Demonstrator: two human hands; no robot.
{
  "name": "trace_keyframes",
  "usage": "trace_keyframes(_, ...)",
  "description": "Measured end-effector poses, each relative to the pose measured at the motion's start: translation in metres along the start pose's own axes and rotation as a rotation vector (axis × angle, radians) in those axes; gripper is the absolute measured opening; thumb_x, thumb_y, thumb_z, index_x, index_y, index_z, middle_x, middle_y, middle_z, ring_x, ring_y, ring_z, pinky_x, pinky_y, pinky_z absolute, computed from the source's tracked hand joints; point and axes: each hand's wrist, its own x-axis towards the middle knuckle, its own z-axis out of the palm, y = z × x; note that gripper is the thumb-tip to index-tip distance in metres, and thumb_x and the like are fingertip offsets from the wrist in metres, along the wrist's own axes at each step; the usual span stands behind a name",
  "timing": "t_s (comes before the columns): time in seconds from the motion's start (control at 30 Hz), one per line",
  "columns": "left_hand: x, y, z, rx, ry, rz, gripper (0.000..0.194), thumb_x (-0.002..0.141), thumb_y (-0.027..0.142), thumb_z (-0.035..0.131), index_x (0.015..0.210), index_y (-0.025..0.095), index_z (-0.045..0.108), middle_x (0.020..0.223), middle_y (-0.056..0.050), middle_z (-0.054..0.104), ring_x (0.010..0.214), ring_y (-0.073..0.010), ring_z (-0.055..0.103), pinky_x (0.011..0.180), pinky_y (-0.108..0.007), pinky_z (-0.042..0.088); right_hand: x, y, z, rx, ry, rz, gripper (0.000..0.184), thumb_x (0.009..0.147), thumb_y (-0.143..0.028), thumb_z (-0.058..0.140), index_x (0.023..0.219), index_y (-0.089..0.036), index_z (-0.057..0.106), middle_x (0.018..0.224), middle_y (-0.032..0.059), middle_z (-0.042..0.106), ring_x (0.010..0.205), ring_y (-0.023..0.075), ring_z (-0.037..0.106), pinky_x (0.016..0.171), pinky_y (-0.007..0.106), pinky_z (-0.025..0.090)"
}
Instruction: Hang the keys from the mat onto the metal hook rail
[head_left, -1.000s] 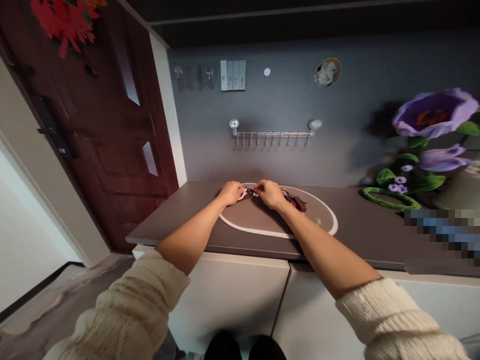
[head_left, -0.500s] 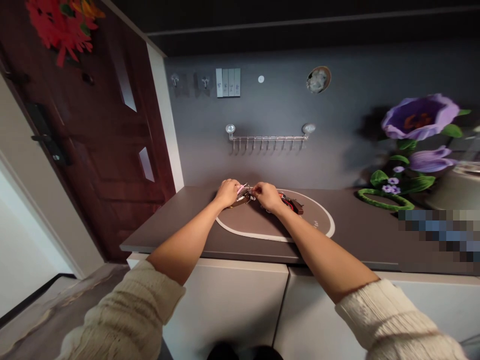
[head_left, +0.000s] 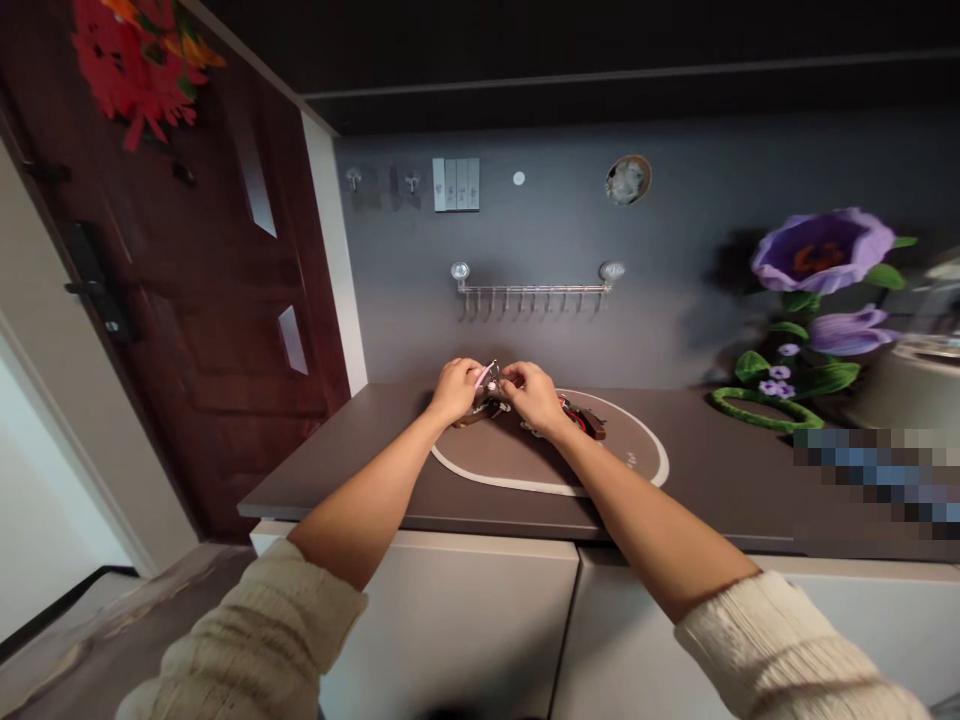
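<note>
My left hand (head_left: 454,390) is closed on a keychain with a pink strap (head_left: 484,377) and small metal parts, held just above the back left of the oval mat. Facing it, my right hand (head_left: 531,395) has its fingers pinched at the keychain's metal end; the exact grip is too small to make out. Under my left hand lies a brown item (head_left: 471,416) with bits of metal, partly hidden. Beside my right wrist, a dark brown piece (head_left: 594,427) with red and black parts rests on the mat (head_left: 510,482).
A clear rail with several hooks (head_left: 536,290) is fixed to the wall behind. Right of the mat, a purple flower ornament (head_left: 821,255) stands on the dark counter (head_left: 315,470) near a lamp-like object (head_left: 892,385). A dark overhead cabinet (head_left: 570,50) spans the top; a red-brown door (head_left: 225,330) is left.
The view has tilted up a little, so the wall and counter sit lower. Both hands have risen slightly off the mat, and the keychain's metal parts show more upright between them.
</note>
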Motion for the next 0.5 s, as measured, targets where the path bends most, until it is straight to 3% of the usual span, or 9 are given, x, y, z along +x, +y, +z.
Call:
trace_keyframes(0.27, -0.0008, 0.0057, -0.0014, -0.089, 0.035, 0.059, 0.019, 0.08, 0.016, 0.043, 0.079, 0.015, 0.061, 0.086, -0.006, 0.062, 0.085, -0.0162, 0.054, 0.079, -0.029, 0.041, -0.0011, -0.0059, -0.0011, 0.071, 0.053, -0.077, 0.015, 0.074, -0.029, 0.054, 0.081, -0.016, 0.06, 0.08, 0.004, 0.057, 0.069, 0.013, 0.05, 0.068, 0.027, 0.04)
trace_keyframes(0.5, -0.0012, 0.0076, -0.0026, -0.144, 0.065, 0.079, 0.02, 0.08, 0.016, 0.042, 0.079, 0.015, 0.061, 0.085, -0.007, 0.062, 0.085, -0.0162, 0.054, 0.079, -0.028, 0.041, 0.001, -0.0026, -0.0036, 0.089, 0.119, -0.102, 0.015, 0.077, -0.026, 0.053, 0.08, -0.016, 0.063, 0.077, 0.0046, 0.058, 0.068, 0.0132, 0.05, 0.067, 0.027, 0.04)
